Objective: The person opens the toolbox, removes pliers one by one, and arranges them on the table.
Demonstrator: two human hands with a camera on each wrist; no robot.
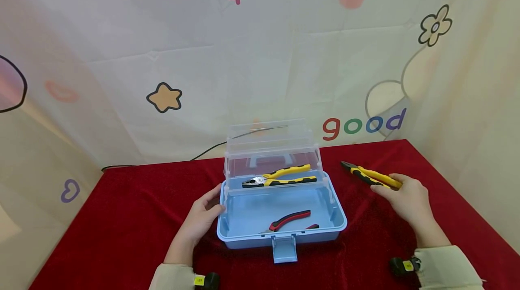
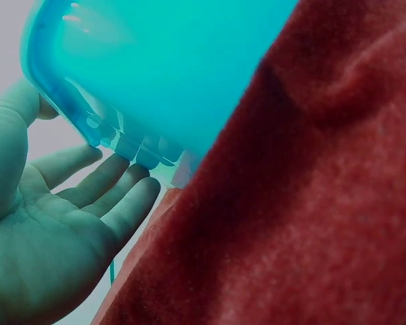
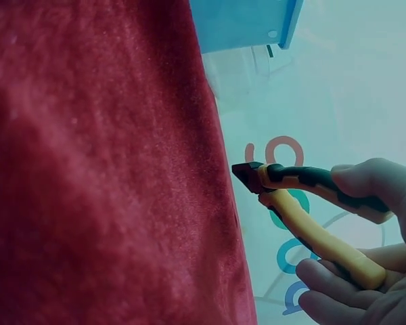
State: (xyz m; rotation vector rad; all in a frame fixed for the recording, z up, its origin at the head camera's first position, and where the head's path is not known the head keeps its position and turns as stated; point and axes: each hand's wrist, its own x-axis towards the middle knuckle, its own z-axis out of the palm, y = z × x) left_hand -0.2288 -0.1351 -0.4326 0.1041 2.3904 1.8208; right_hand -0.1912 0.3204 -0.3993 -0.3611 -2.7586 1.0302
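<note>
A light blue toolbox (image 1: 284, 236) stands with its clear lid (image 1: 268, 145) raised. My left hand (image 1: 200, 217) holds its left end, thumb at the rim; in the left wrist view the fingers (image 2: 125, 203) reach along its side. Combination pliers (image 1: 290, 182) with yellow-and-black handles lie across the upper tray. Red-and-black handled pliers (image 1: 289, 220) rest below in the box, partly hidden by the front wall. On the right, my right hand (image 1: 408, 197) grips yellow-and-black pliers (image 3: 325, 223) by their spread handles, dark tapered jaws pointing away toward the back left.
A dark red cloth (image 1: 134, 226) covers the table. Behind it hangs a pale printed curtain (image 1: 260, 55). A thin black cable (image 1: 209, 149) runs along the back edge and behind the lid. The box's front latch (image 1: 284, 251) hangs down.
</note>
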